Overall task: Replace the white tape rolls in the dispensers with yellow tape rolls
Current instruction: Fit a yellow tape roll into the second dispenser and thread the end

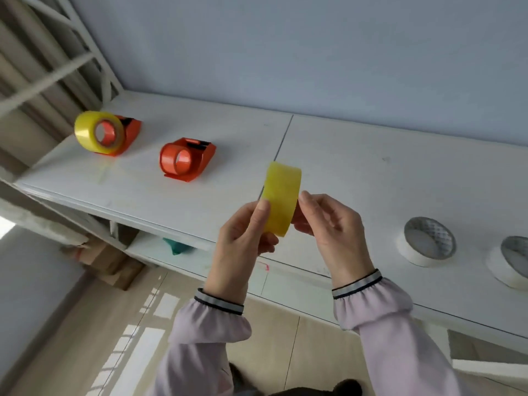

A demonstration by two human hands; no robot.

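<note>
The tape roll (281,200) pinched between the left grip (243,238) and the right grip (328,224) is translucent yellow. Both sleeves (371,310) are pale lilac, their cuffs striped grey with dark edging. Well left of the grips stand two orange dispensers: the nearer dispenser (187,162) bare orange, the farther dispenser (130,132) carrying a glossy yellow roll (98,132). Right of the grips lie two white rolls (428,241), their insides showing a grey diamond mesh pattern. The table (371,155) is white, the wall (314,52) pale blue-grey.
</note>
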